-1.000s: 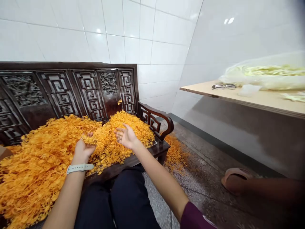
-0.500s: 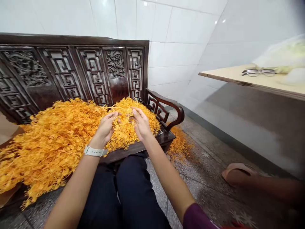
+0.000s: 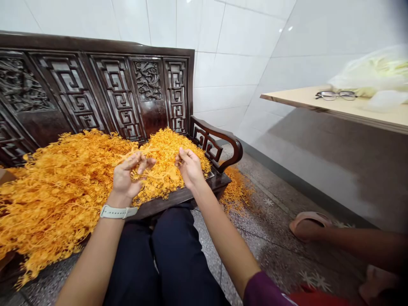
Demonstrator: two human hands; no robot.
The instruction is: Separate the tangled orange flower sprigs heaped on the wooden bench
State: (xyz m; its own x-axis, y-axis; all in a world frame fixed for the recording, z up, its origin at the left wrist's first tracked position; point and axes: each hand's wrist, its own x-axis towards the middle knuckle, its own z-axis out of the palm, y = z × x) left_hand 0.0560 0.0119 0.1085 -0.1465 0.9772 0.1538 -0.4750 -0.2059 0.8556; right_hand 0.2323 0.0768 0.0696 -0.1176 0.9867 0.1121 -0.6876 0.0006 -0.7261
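A thin orange stem (image 3: 161, 149) spans the gap between the two hands, in front of the carved bench (image 3: 168, 203) and over the dip between the large heap (image 3: 66, 182) and the smaller heap (image 3: 168, 138) on its seat. The right hand (image 3: 192, 169) appears to pinch the stem's near end between thumb and fingertips; the left hand (image 3: 126, 176) has its fingers curled and its thumb apart from them, and I cannot tell whether they grip the stem or only steady it. To handle it well, I would hold the right pinch light but firm, close to the end, and let the left fingers bear on the stem itself — not on the loose sprigs behind it, which look easy to snag. The thin plastic probably bends readily, so a slow, straight pull along its length should serve better than a jerk. Working above the seat also makes sense — orange bits (image 3: 236, 189) already litter the floor beyond the armrest (image 3: 234, 146).
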